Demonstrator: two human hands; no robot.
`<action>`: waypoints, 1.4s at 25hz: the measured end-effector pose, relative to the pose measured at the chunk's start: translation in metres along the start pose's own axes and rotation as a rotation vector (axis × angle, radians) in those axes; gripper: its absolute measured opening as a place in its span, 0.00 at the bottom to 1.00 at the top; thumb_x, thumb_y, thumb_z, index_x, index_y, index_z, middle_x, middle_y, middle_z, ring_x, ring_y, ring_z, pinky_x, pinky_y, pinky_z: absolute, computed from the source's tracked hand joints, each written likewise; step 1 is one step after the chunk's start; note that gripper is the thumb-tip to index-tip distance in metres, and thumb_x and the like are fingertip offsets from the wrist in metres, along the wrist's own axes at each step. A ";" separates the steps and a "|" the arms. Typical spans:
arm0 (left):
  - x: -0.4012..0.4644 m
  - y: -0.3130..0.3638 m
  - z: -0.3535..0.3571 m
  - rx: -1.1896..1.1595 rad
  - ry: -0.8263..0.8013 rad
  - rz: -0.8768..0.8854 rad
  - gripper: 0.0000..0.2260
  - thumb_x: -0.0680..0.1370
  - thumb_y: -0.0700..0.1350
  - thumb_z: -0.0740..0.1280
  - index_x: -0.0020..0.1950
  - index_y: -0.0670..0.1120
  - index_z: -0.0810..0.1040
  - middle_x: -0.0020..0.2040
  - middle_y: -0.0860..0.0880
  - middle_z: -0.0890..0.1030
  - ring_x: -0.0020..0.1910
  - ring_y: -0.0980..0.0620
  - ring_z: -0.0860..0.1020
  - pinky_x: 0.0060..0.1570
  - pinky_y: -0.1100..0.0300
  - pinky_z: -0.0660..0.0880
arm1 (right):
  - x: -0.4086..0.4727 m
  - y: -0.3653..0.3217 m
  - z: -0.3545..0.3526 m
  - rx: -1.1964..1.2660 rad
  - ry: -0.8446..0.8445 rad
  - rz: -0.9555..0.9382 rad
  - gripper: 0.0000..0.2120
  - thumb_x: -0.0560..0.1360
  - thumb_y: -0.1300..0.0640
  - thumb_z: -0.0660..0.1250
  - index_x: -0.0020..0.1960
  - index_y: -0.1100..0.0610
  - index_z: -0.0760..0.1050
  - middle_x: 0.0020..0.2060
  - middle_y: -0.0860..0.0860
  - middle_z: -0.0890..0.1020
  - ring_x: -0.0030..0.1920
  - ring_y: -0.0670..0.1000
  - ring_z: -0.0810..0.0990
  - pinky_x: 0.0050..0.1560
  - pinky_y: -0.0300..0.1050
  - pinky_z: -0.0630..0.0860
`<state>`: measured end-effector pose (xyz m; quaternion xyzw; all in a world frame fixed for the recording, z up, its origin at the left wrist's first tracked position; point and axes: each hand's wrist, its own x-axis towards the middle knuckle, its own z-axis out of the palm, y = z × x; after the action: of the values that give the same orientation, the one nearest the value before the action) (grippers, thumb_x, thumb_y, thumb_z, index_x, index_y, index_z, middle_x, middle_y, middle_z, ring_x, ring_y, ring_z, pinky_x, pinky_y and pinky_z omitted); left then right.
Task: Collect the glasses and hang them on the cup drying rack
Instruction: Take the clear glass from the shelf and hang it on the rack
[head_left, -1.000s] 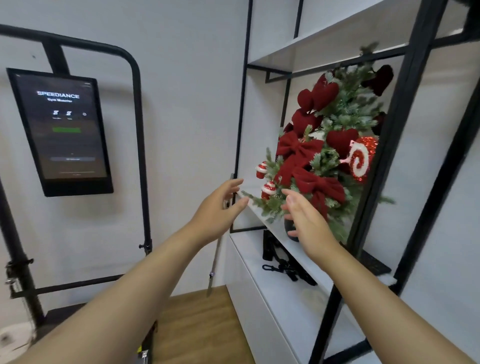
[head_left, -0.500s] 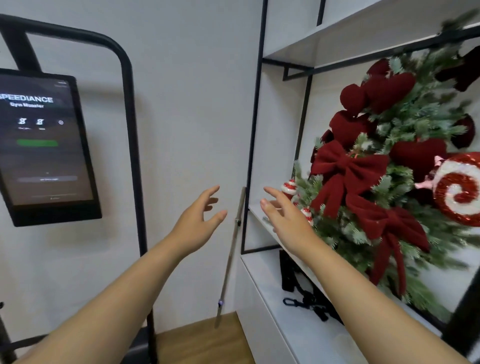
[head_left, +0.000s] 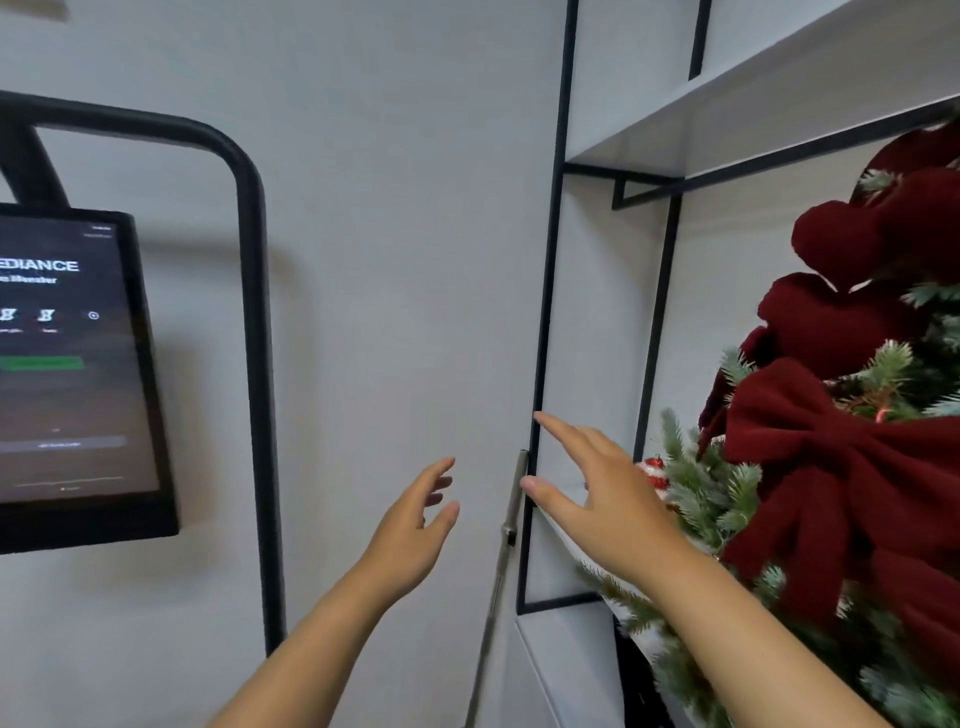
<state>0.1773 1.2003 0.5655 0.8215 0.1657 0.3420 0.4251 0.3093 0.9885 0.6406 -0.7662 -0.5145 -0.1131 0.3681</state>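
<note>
Apparently no glasses in my view; left hand (head_left: 415, 525), right hand (head_left: 597, 499) both spread, empty. Glass likely fragile, slippery: I would grip body.

Matt black metal on the shelf frame (head_left: 543, 312), smooth and thin. Matt pale boards for the shelf (head_left: 727, 104). Soft, velvety dark red cloth on the bow (head_left: 852, 457). Bristly plastic-looking needles on the tree (head_left: 696, 493). Glossy dark glass on the screen (head_left: 67, 358). Thick matt black tubing (head_left: 254, 322) beside it. Dull grey metal on the rod (head_left: 511, 514). Flat matt wall (head_left: 395, 234).
</note>
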 end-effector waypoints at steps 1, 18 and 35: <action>0.010 -0.007 0.005 0.003 -0.006 -0.008 0.23 0.84 0.51 0.64 0.79 0.62 0.64 0.72 0.59 0.73 0.69 0.59 0.73 0.66 0.58 0.71 | 0.009 0.004 0.003 -0.008 -0.001 -0.003 0.34 0.78 0.30 0.61 0.81 0.32 0.56 0.77 0.37 0.68 0.78 0.44 0.65 0.72 0.52 0.73; 0.302 -0.101 0.154 -0.235 -0.410 0.167 0.24 0.83 0.52 0.67 0.78 0.62 0.66 0.69 0.57 0.74 0.69 0.56 0.73 0.69 0.54 0.72 | 0.148 0.109 0.066 -0.138 0.185 0.375 0.34 0.80 0.35 0.65 0.82 0.32 0.53 0.80 0.42 0.65 0.80 0.47 0.64 0.73 0.47 0.67; 0.441 -0.216 0.355 -0.199 -0.658 0.140 0.36 0.77 0.55 0.73 0.82 0.54 0.61 0.79 0.51 0.66 0.77 0.52 0.66 0.74 0.54 0.67 | 0.246 0.237 0.163 -0.276 0.158 0.734 0.38 0.80 0.38 0.68 0.83 0.33 0.52 0.78 0.46 0.67 0.79 0.49 0.63 0.68 0.45 0.70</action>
<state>0.7446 1.3667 0.4320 0.8515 -0.0711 0.1016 0.5094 0.5921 1.2261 0.5556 -0.9303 -0.1565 -0.1005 0.3160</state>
